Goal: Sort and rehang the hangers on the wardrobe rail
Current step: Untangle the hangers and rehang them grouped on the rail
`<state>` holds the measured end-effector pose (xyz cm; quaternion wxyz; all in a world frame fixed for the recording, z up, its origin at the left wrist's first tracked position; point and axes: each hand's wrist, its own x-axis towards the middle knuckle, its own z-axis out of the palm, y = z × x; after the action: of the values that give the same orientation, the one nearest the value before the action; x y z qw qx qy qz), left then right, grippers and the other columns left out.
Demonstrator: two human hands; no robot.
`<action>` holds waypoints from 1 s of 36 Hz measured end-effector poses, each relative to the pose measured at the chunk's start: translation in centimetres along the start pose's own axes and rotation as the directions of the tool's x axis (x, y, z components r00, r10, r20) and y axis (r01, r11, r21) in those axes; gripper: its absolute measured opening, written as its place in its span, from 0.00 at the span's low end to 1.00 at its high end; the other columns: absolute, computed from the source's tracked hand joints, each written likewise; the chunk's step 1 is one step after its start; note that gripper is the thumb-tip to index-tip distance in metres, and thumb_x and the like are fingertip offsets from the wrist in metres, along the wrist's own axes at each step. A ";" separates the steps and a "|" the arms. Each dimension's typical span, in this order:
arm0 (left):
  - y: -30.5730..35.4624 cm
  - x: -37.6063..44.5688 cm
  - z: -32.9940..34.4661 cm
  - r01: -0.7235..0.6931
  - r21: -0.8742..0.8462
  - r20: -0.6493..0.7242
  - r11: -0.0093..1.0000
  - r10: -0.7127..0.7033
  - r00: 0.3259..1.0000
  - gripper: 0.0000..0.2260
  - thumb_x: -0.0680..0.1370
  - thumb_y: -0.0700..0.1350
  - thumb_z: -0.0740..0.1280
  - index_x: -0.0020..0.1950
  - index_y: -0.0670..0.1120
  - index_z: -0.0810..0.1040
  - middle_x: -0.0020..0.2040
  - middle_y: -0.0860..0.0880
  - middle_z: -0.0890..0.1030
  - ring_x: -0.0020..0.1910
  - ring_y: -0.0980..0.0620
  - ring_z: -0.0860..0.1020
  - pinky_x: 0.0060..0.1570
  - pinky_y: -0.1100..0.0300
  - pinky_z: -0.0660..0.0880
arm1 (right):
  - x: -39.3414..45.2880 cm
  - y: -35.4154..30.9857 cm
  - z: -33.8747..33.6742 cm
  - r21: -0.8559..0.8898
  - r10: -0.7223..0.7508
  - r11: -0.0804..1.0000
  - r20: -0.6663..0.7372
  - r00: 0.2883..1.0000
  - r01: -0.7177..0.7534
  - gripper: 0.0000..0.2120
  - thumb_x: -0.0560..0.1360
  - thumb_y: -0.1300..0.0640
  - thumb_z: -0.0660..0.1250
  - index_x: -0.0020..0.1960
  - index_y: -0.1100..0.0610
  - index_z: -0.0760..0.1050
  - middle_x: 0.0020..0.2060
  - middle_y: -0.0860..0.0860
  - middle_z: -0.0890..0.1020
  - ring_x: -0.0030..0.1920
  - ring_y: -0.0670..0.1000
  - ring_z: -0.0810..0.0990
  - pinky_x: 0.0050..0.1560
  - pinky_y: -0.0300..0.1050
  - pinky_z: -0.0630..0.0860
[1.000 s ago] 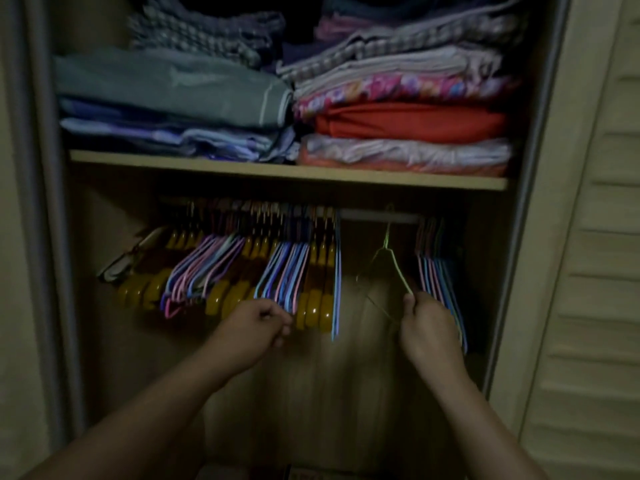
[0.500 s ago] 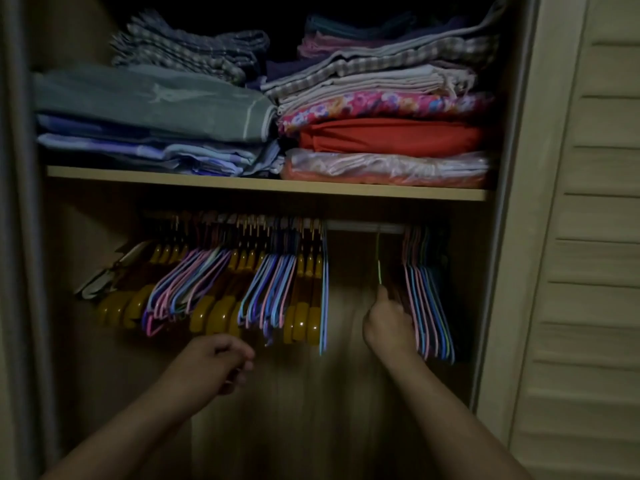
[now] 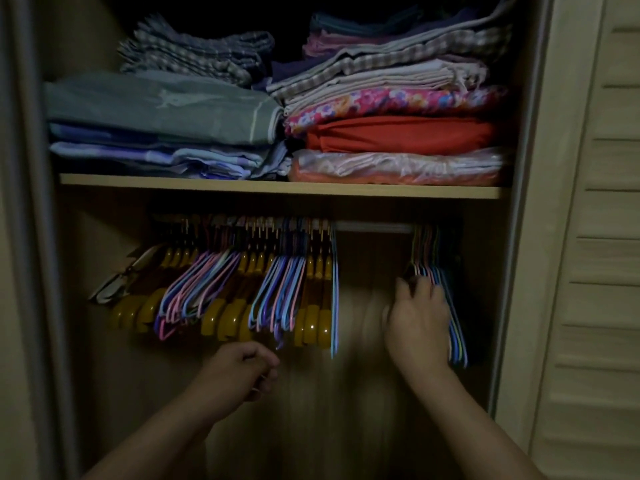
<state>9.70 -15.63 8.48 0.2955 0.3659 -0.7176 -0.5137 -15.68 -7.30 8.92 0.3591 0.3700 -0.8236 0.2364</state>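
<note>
A metal rail (image 3: pixel 374 226) runs under the shelf. On its left hang several thick yellow hangers (image 3: pixel 311 327) mixed with pink and blue wire hangers (image 3: pixel 284 292). A smaller bunch of coloured wire hangers (image 3: pixel 455 327) hangs at the right end. My right hand (image 3: pixel 417 320), blurred, is against the left side of that bunch, and its fingers curl round the nearest thin hanger there. My left hand (image 3: pixel 242 368) is below the left group with curled fingers, apart from the hangers, and I see nothing in it.
A wooden shelf (image 3: pixel 277 188) above the rail carries stacks of folded cloth (image 3: pixel 398 136). A louvred door (image 3: pixel 595 237) stands at the right and the wardrobe frame (image 3: pixel 31 237) at the left. A stretch of bare rail separates the two hanger groups.
My right hand carried the green wire hanger to the right along the rail into the right bunch. My left hand dropped down away from the left group.
</note>
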 end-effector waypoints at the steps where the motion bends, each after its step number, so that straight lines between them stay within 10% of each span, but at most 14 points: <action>1: 0.2 0.1 0.1 -0.002 0.005 0.001 1.000 0.002 1.000 0.09 0.81 0.34 0.60 0.51 0.36 0.79 0.40 0.43 0.82 0.39 0.47 0.78 0.39 0.59 0.71 | -0.1 -0.8 0.2 0.105 -0.034 0.994 0.016 0.999 0.032 0.17 0.76 0.52 0.66 0.63 0.55 0.74 0.56 0.54 0.74 0.56 0.55 0.73 0.54 0.49 0.74; 6: 1.4 0.2 1.1 -0.030 -0.010 0.008 0.999 0.030 1.000 0.08 0.81 0.33 0.59 0.51 0.35 0.78 0.38 0.44 0.81 0.35 0.49 0.77 0.34 0.61 0.68 | 0.9 -5.5 3.4 0.570 -0.026 0.745 0.544 0.839 -0.347 0.22 0.81 0.44 0.60 0.70 0.54 0.70 0.58 0.54 0.78 0.56 0.53 0.78 0.52 0.42 0.68; 13: 1.2 -0.1 1.3 -0.025 -0.027 0.037 0.999 0.026 0.999 0.08 0.81 0.34 0.60 0.48 0.38 0.79 0.35 0.47 0.81 0.32 0.52 0.77 0.33 0.62 0.68 | 0.3 -5.7 7.0 0.605 0.051 0.703 0.483 0.874 -0.375 0.24 0.79 0.54 0.61 0.74 0.46 0.61 0.44 0.50 0.82 0.42 0.52 0.81 0.39 0.44 0.75; 17: 1.3 -0.2 1.1 -0.016 -0.050 0.036 0.999 0.018 0.999 0.09 0.81 0.33 0.59 0.49 0.37 0.78 0.36 0.45 0.81 0.31 0.52 0.77 0.33 0.62 0.68 | 0.5 -5.6 7.8 0.625 0.043 0.708 0.427 0.903 -0.329 0.27 0.79 0.44 0.62 0.76 0.50 0.62 0.57 0.53 0.81 0.54 0.53 0.81 0.54 0.44 0.74; 29: 0.7 -0.3 0.7 0.002 -0.097 0.039 0.995 0.002 0.999 0.09 0.81 0.33 0.59 0.47 0.38 0.78 0.36 0.44 0.81 0.32 0.50 0.78 0.31 0.64 0.70 | 0.1 -4.6 7.9 0.720 0.165 0.608 0.297 0.940 -0.334 0.19 0.82 0.57 0.56 0.71 0.46 0.69 0.33 0.49 0.79 0.27 0.43 0.75 0.24 0.37 0.67; 36: -0.3 -0.1 0.2 0.011 -0.120 0.015 0.993 -0.009 1.000 0.08 0.81 0.33 0.61 0.46 0.36 0.79 0.37 0.41 0.81 0.34 0.46 0.78 0.36 0.60 0.67 | 0.3 -0.3 7.3 0.761 0.229 0.487 0.361 0.904 -0.428 0.20 0.84 0.59 0.55 0.75 0.49 0.66 0.53 0.51 0.81 0.48 0.50 0.81 0.53 0.52 0.79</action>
<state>9.64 -15.46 8.15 0.3092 0.3475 -0.6856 -0.5600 -18.66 -12.38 4.57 0.0013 0.3520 -0.7031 0.6178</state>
